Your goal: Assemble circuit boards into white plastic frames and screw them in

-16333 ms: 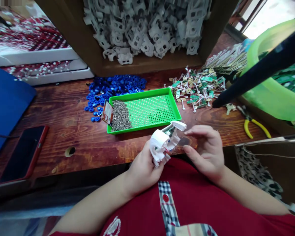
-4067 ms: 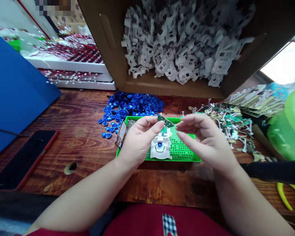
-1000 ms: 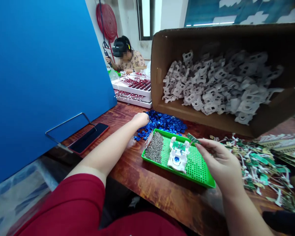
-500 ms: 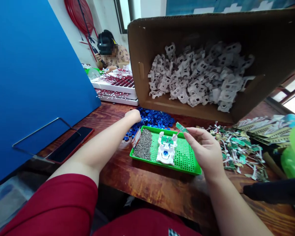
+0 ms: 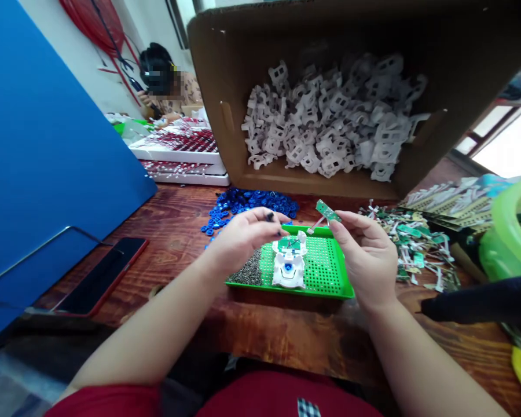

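My right hand (image 5: pixel 367 252) pinches a small green circuit board (image 5: pixel 327 211), from which a short lead with a white connector (image 5: pixel 311 230) hangs. My left hand (image 5: pixel 243 237) hovers over the left part of a green perforated tray (image 5: pixel 325 272), its fingers closed around a small dark part (image 5: pixel 270 216); the kind is too blurred to tell. Between the hands, a white plastic housing (image 5: pixel 289 279) lies in the tray, with a blue piece (image 5: pixel 288 267) at its middle and a green board (image 5: pixel 292 243) in its far part. Small metal screws (image 5: pixel 247 271) fill the tray's left end, partly hidden by my left hand.
Behind the tray lies a pile of blue parts (image 5: pixel 260 200). A cardboard box (image 5: pixel 215 75) of white housings (image 5: pixel 321 127) stands beyond. Wired boards (image 5: pixel 417 237) are heaped at right, near a dark tool (image 5: pixel 469 298). A phone (image 5: pixel 99 278) lies left; another person (image 5: pixel 169 87) sits far left.
My left hand has come back from the blue pile toward the tray, now with a small dark part in its fingers. My right hand still holds the circuit board. The view has shifted.
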Demonstrator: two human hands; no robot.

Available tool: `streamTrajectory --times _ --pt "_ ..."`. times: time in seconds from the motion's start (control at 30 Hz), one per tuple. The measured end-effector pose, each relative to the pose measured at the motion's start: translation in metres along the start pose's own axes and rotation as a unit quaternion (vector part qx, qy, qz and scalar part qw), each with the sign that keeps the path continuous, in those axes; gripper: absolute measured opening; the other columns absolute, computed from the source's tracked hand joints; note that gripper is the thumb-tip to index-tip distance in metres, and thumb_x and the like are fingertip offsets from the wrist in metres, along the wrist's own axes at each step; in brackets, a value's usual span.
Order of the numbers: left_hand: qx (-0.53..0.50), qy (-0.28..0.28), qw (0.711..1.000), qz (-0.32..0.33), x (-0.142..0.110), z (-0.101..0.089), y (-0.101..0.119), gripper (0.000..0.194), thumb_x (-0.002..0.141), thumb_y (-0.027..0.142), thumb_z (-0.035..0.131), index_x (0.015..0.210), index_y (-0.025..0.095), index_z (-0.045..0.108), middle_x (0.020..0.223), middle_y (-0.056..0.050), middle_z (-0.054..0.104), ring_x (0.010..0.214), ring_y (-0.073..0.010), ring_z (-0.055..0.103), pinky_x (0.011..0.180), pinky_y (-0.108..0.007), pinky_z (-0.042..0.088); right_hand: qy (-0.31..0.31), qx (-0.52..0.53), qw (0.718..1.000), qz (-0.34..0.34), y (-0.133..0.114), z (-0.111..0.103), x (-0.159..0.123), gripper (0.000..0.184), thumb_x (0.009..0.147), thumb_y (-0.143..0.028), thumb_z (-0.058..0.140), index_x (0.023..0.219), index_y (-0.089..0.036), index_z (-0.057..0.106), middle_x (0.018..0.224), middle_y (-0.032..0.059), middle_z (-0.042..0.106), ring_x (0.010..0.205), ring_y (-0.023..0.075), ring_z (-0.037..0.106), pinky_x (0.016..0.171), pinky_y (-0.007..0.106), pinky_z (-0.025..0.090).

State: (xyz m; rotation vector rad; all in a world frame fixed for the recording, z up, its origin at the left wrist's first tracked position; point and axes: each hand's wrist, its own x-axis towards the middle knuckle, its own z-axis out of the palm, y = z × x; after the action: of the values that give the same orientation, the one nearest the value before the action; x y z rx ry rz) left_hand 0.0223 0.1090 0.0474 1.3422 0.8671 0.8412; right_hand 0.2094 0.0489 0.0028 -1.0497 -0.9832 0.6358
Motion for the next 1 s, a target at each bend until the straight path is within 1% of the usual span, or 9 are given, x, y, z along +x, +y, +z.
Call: streamTrajectory --times 0.07,0.13,0.23,0.33,0.43,0.53,0.73,0.93,1.0 --pt "-0.124 -0.069 0.990 -0.014 -0.009 0.019 -0.007 0.014 0.072 0.024 0.070 0.072 0.014 0.061 0.107 -0.005 0.067 0.081 -0.0110 0.066 0.082 -0.026 0.049 0.000 -0.027 0.999 -0.035 0.004 -0.001 0.001 0.023 0.077 -0.029 0.068 0.099 -0.024 0.065 0.093 0.0022 0.067 0.083 0.0144 0.065 0.078 0.031 0.054" --pt "-0.167 -0.093 0.981 -0.025 -0.012 0.028 -0.015 0.012 0.074 0.024 0.071 0.082 0.016 0.067 0.111 -0.005 0.067 0.090 -0.0114 0.065 0.085 -0.024 0.048 -0.001 -0.065 0.995 -0.077 0.008 -0.003 0.003 0.022 0.078 -0.026 0.067 0.100 -0.026 0.065 0.094 0.0010 0.066 0.084 0.0133 0.064 0.079 0.031 0.052" --pt "-0.189 -0.094 0.975 -0.073 -0.011 0.027 -0.026 0.026 0.078 0.025 0.068 0.103 0.022 0.068 0.116 -0.004 0.066 0.099 -0.0138 0.064 0.090 -0.025 0.048 0.004 -0.151 0.973 -0.175 0.011 -0.006 0.005 0.024 0.079 -0.019 0.065 0.101 -0.027 0.065 0.093 -0.0002 0.065 0.084 0.0118 0.061 0.078 0.029 0.050" --pt "-0.175 -0.069 0.973 -0.134 -0.012 0.022 -0.033 0.028 0.078 0.028 0.067 0.106 0.023 0.067 0.110 -0.004 0.068 0.088 -0.0149 0.068 0.083 -0.028 0.052 -0.018 -0.212 0.946 -0.246 0.010 -0.007 0.004 0.030 0.077 -0.012 0.065 0.103 -0.027 0.064 0.092 -0.0005 0.066 0.084 0.0114 0.061 0.077 0.028 0.050" --pt "-0.163 -0.052 0.973 -0.154 -0.013 0.019 -0.034 0.025 0.076 0.030 0.069 0.099 0.019 0.067 0.095 -0.003 0.069 0.078 -0.0145 0.069 0.076 -0.028 0.054 -0.078 -0.212 0.945 -0.237 0.007 -0.008 0.001 0.032 0.077 -0.010 0.065 0.105 -0.027 0.063 0.095 -0.0004 0.066 0.085 0.0112 0.062 0.077 0.027 0.052" --pt "-0.144 -0.066 0.975 -0.153 -0.013 0.019 -0.034 0.025 0.075 0.032 0.070 0.095 0.017 0.067 0.094 -0.003 0.069 0.076 -0.0130 0.068 0.076 -0.027 0.053 -0.125 -0.221 0.939 -0.233 0.005 -0.009 -0.002 0.034 0.076 -0.010 0.066 0.104 -0.028 0.064 0.094 -0.0017 0.067 0.083 0.0105 0.063 0.078 0.026 0.053" --pt "-0.110 -0.046 0.981 -0.153 -0.011 0.019 -0.036 0.027 0.073 0.034 0.071 0.088 0.016 0.059 0.081 -0.001 0.069 0.071 -0.0133 0.067 0.070 -0.026 0.050 -0.020 -0.224 0.946 -0.233 0.007 -0.009 0.001 0.035 0.076 -0.010 0.066 0.105 -0.029 0.064 0.096 -0.0019 0.067 0.084 0.0109 0.063 0.078 0.027 0.053" --pt "-0.117 -0.048 0.985 -0.121 -0.013 0.022 -0.037 0.027 0.072 0.031 0.072 0.089 0.015 0.058 0.085 -0.001 0.068 0.069 -0.0102 0.065 0.068 -0.024 0.050 -0.173 -0.245 0.931 -0.210 0.006 -0.009 0.004 0.020 0.078 -0.017 0.065 0.097 -0.023 0.065 0.090 0.0000 0.069 0.080 0.0115 0.065 0.076 0.026 0.055" --pt "-0.121 -0.043 0.986 -0.109 -0.013 0.023 -0.038 0.028 0.073 0.031 0.072 0.091 0.015 0.057 0.086 -0.001 0.068 0.069 -0.0105 0.065 0.069 -0.024 0.051 -0.201 -0.246 0.927 -0.201 0.002 -0.010 0.005 0.017 0.078 -0.018 0.066 0.094 -0.021 0.065 0.089 0.0008 0.069 0.079 0.0114 0.065 0.075 0.025 0.055"
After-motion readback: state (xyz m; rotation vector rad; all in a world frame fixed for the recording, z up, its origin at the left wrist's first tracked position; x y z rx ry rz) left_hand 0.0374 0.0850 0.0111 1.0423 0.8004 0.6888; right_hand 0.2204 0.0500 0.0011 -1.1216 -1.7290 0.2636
